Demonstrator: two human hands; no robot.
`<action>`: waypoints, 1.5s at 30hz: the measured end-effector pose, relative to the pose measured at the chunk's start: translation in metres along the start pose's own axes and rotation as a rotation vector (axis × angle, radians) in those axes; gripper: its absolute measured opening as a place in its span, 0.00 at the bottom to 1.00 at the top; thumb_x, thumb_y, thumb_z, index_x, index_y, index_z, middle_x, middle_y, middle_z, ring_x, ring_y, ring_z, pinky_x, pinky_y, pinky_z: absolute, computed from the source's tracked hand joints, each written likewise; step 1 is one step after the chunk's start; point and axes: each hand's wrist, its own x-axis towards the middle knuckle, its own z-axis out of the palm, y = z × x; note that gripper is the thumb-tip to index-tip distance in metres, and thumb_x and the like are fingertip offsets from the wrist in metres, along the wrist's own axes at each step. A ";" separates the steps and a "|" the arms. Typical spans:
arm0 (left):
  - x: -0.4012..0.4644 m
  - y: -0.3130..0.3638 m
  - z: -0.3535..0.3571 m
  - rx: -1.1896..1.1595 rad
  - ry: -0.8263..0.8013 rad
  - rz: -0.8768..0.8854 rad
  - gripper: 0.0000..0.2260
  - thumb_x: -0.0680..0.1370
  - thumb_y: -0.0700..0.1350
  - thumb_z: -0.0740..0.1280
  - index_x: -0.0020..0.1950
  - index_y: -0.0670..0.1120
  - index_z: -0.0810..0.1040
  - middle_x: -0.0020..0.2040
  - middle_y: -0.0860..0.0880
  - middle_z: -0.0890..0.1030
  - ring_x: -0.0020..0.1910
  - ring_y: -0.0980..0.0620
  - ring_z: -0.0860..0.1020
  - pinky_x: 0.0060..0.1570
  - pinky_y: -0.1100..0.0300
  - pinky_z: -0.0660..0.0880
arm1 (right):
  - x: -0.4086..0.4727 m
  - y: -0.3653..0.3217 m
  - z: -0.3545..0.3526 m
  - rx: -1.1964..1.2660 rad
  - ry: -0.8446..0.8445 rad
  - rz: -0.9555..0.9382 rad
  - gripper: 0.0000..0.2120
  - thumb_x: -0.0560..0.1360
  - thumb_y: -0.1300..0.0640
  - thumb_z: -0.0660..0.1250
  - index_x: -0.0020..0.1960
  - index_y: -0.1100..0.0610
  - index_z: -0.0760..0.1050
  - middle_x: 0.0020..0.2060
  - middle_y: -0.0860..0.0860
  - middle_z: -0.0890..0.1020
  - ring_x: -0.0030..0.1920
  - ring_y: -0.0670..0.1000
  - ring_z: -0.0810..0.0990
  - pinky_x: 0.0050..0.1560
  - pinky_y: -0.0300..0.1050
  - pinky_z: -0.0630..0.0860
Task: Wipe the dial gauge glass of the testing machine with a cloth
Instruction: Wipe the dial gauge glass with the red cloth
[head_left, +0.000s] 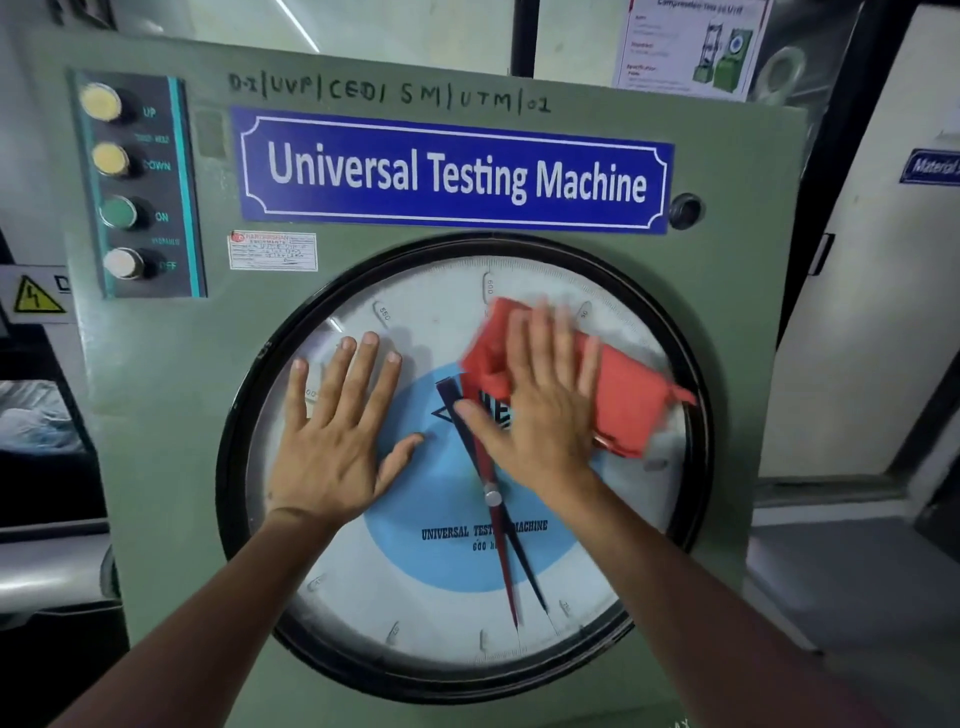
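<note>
A large round dial gauge (415, 597) with a black rim, white face and blue centre fills the front of the green testing machine (156, 415). My right hand (540, 400) lies flat on a red cloth (628, 405), pressing it against the upper right of the glass; the hand looks blurred. My left hand (337, 431) rests flat on the glass at the upper left, fingers spread, holding nothing. A red needle and a dark needle (530, 571) cross at the hub under the glass.
A blue "Universal Testing Machine" sign (457, 174) sits above the dial. A panel of several push buttons (135, 187) is at the upper left. A yellow electrical warning label (36, 296) is at the far left, a white door (857, 312) at the right.
</note>
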 end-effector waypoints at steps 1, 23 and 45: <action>0.000 -0.001 -0.001 -0.005 0.003 0.009 0.38 0.83 0.67 0.51 0.88 0.47 0.50 0.89 0.45 0.48 0.88 0.43 0.51 0.85 0.35 0.44 | 0.009 -0.021 0.001 0.022 0.001 -0.106 0.52 0.77 0.21 0.50 0.88 0.55 0.50 0.88 0.56 0.51 0.88 0.59 0.46 0.85 0.70 0.44; -0.002 0.000 -0.005 -0.007 -0.007 0.009 0.38 0.83 0.68 0.50 0.88 0.47 0.53 0.89 0.43 0.52 0.88 0.42 0.53 0.85 0.34 0.47 | 0.031 0.031 -0.007 -0.021 0.042 -0.212 0.46 0.81 0.25 0.51 0.88 0.53 0.52 0.88 0.56 0.54 0.88 0.57 0.50 0.86 0.67 0.46; 0.000 0.000 -0.004 0.002 -0.022 0.007 0.39 0.83 0.68 0.49 0.88 0.47 0.51 0.89 0.43 0.52 0.88 0.43 0.50 0.85 0.35 0.45 | -0.024 0.017 0.008 0.316 0.349 0.555 0.27 0.83 0.55 0.66 0.80 0.59 0.71 0.82 0.59 0.69 0.84 0.62 0.64 0.82 0.72 0.56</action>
